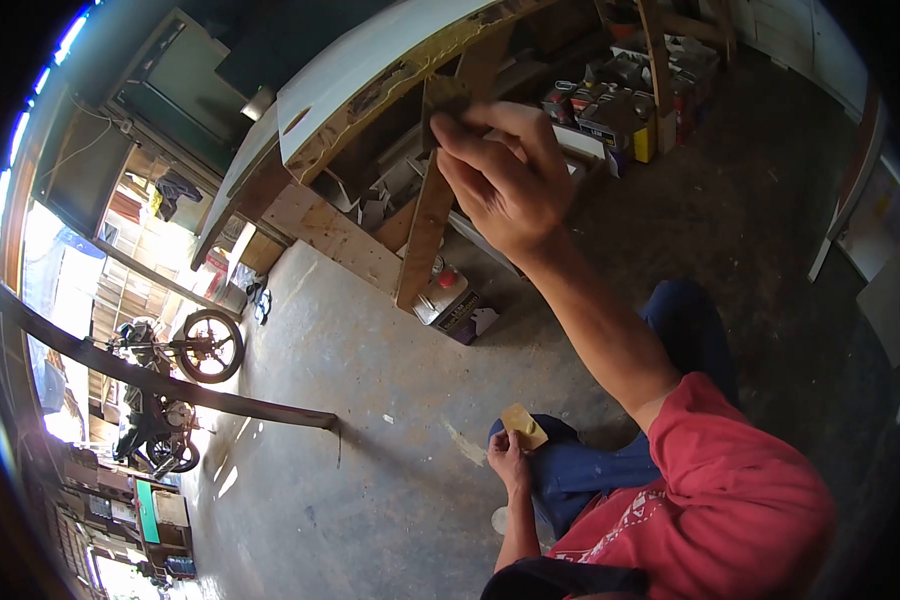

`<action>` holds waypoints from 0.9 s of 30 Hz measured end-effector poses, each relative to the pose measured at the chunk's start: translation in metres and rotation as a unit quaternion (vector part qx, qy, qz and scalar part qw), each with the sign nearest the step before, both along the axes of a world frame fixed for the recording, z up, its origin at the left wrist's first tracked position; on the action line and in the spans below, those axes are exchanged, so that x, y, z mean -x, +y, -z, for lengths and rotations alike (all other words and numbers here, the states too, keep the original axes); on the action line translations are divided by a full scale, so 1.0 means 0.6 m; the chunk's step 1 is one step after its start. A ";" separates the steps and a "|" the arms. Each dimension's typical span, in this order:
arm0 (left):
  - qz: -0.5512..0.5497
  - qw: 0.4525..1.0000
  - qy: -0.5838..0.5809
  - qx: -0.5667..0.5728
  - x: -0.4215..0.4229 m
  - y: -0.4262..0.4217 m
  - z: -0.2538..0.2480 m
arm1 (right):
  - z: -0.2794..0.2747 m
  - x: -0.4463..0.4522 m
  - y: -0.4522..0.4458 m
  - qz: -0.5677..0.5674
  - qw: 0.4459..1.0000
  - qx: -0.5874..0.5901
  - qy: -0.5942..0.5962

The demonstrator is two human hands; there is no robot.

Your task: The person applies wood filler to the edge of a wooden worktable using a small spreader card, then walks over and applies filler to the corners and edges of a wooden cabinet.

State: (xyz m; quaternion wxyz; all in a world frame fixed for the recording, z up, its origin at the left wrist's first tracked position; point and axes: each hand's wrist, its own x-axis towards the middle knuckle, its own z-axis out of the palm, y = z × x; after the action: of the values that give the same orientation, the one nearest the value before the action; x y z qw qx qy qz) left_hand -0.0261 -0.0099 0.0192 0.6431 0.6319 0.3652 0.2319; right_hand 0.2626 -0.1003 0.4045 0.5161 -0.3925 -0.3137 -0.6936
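My right hand [510, 175] is raised in front of the underside of a white-topped workpiece [370, 85] with a rough, yellowish edge. Its fingers are curled in toward the thumb, and whatever they may hold is hidden. Just beyond the thumb is a brown wooden brace [428, 225], though I cannot tell whether they touch. Lower down, beside my bent knee, my left hand [510, 458] pinches a tan piece of sandpaper [525, 425] by its edge. The sheet lies against the blue trouser leg [600, 470].
A metal can [455, 305] stands on the concrete floor [320, 510] by the brace's foot. Several cans and boxes [620, 115] crowd under the bench. A dark post [170, 380] crosses the left side, before a parked motorbike [165, 400]. Panels [870, 230] lean at right.
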 end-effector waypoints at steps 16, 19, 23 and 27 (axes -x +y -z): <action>0.002 1.000 -0.006 0.009 -0.005 0.001 0.007 | 0.010 -0.010 -0.046 0.035 0.996 -0.021 0.083; -0.004 1.000 0.005 0.007 -0.005 0.001 0.006 | -0.014 -0.039 -0.071 0.037 0.993 -0.067 0.085; 0.004 1.000 0.006 0.015 -0.005 0.004 0.010 | -0.029 -0.056 -0.077 0.040 0.995 -0.068 0.060; 0.000 1.000 0.010 0.002 -0.009 0.005 0.010 | -0.032 -0.003 -0.053 0.012 0.998 -0.018 0.059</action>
State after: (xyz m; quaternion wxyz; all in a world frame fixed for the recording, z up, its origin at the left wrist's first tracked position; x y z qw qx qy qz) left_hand -0.0206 -0.0069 0.0130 0.6405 0.6332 0.3718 0.2248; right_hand 0.2642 -0.1321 0.4236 0.5328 -0.4271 -0.2652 -0.6807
